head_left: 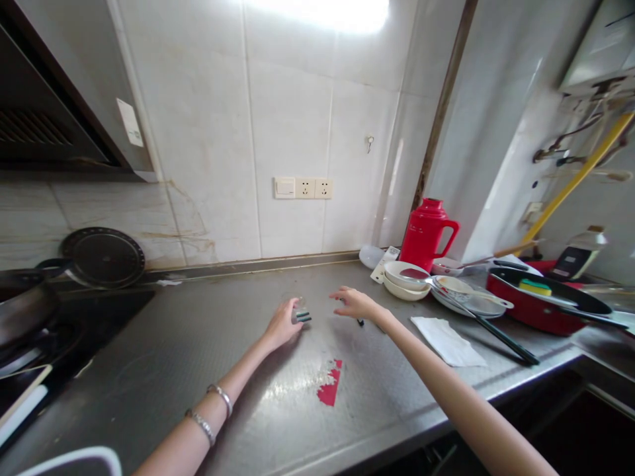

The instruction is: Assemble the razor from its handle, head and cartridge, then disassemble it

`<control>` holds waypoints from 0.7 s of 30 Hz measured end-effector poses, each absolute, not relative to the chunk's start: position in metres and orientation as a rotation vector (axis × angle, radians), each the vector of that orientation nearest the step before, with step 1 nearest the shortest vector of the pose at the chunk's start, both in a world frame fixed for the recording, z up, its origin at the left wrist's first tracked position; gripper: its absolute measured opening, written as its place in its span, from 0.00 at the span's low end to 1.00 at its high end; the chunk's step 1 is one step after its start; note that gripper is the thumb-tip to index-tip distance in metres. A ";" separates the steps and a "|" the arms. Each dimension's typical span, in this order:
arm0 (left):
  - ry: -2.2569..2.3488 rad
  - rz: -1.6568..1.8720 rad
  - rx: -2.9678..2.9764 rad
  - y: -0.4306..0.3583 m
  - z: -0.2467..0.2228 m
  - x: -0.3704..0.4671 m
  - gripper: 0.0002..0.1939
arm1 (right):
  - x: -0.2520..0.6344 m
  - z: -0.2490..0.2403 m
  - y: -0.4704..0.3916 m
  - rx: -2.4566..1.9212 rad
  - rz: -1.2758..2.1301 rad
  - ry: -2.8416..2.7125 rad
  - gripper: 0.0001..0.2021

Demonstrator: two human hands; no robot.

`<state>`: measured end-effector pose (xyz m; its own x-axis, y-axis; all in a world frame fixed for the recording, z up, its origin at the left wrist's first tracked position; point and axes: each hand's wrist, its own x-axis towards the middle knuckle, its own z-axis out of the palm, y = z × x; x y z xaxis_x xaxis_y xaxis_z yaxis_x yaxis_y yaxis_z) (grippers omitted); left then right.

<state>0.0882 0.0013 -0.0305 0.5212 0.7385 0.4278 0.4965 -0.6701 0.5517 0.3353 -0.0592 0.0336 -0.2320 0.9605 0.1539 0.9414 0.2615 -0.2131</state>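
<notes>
My left hand (284,325) reaches over the middle of the metal counter, its fingers curled around a small clear container (300,305). Short dark green strips show beside those fingertips; I cannot tell whether they belong to the container. To the right, my right hand (354,303) hovers with fingers apart and nothing in it. A small dark object (360,322) lies just below that hand, partly hidden. Nearer the front edge, a torn red patch (331,387) sticks to the counter (268,410).
On the right stand a red thermos (424,235), stacked bowls (405,289), plates with a ladle, a white cloth (448,341) and a red pan (530,314) with a sponge. At left are a stove with a pot (22,307) and a round black plate (102,258).
</notes>
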 end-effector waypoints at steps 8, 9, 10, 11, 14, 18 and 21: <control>0.885 0.895 2.454 -0.028 -0.012 0.100 0.30 | 0.293 0.041 -0.070 -1.534 0.088 -2.509 0.34; 0.875 0.901 2.452 -0.030 -0.011 0.100 0.30 | 0.291 0.040 -0.070 -1.534 0.071 -2.515 0.32; 0.867 0.906 2.452 -0.031 -0.011 0.100 0.30 | 0.289 0.039 -0.070 -1.534 0.057 -2.518 0.31; 0.861 0.908 2.451 -0.032 -0.010 0.099 0.30 | 0.287 0.037 -0.070 -1.532 0.047 -2.518 0.30; 0.859 0.888 2.439 -0.037 -0.008 0.099 0.29 | 0.284 0.034 -0.069 -1.512 0.062 -2.505 0.26; 0.887 0.860 2.414 -0.039 -0.006 0.093 0.32 | 0.293 0.038 -0.065 -1.469 0.144 -2.489 0.26; 0.973 0.856 2.388 -0.032 -0.011 0.081 0.30 | 0.321 0.046 -0.058 -1.527 0.211 -2.432 0.25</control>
<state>0.0810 -0.0322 -0.0111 0.5652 0.7313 0.3816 0.4722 -0.6662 0.5773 0.3210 -0.0581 0.0458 -0.4128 0.8996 0.1425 0.8616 0.4364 -0.2593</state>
